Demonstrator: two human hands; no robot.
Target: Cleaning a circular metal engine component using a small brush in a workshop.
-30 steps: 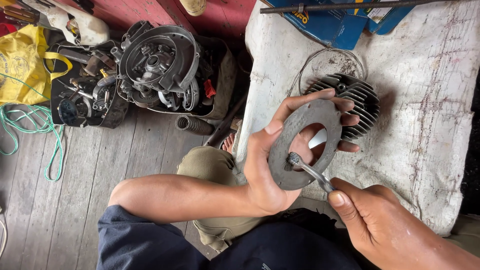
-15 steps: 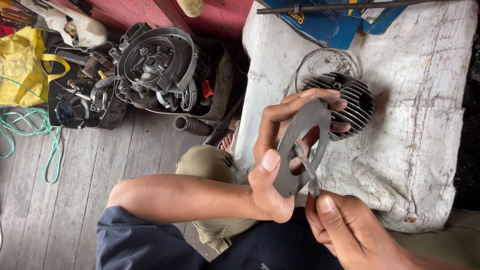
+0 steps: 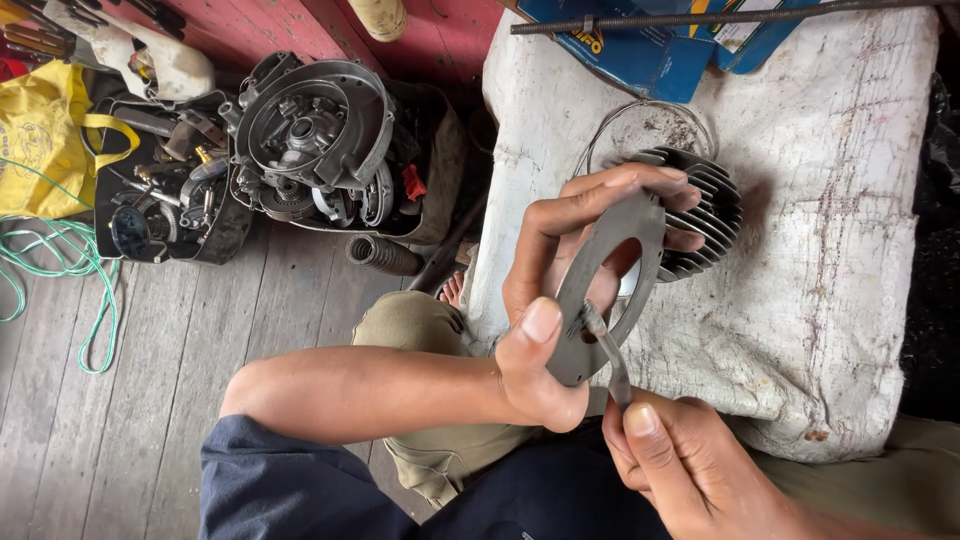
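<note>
My left hand [image 3: 545,290] grips a flat grey gasket plate [image 3: 640,230] with a large round hole, held nearly edge-on above the cloth, thumb on its lower part and fingers behind it. My right hand [image 3: 680,465] pinches a thin metal tool [image 3: 606,350] whose tip touches the plate's inner rim near my left thumb. Just behind the plate a dark finned engine cylinder [image 3: 705,215] lies on the dirty white cloth [image 3: 830,230].
A dismantled engine casing [image 3: 315,130] and a box of greasy parts [image 3: 165,200] sit on the wooden floor at left, with a yellow bag [image 3: 45,135], green cord [image 3: 60,260] and a ribbed rubber hose [image 3: 385,255]. A long threaded rod [image 3: 720,15] and blue cartons [image 3: 630,45] lie at the cloth's far edge.
My left hand has turned the plate from face-on toward edge-on. My right hand has shifted left and nearer, the tool now standing steeper against the plate's rim.
</note>
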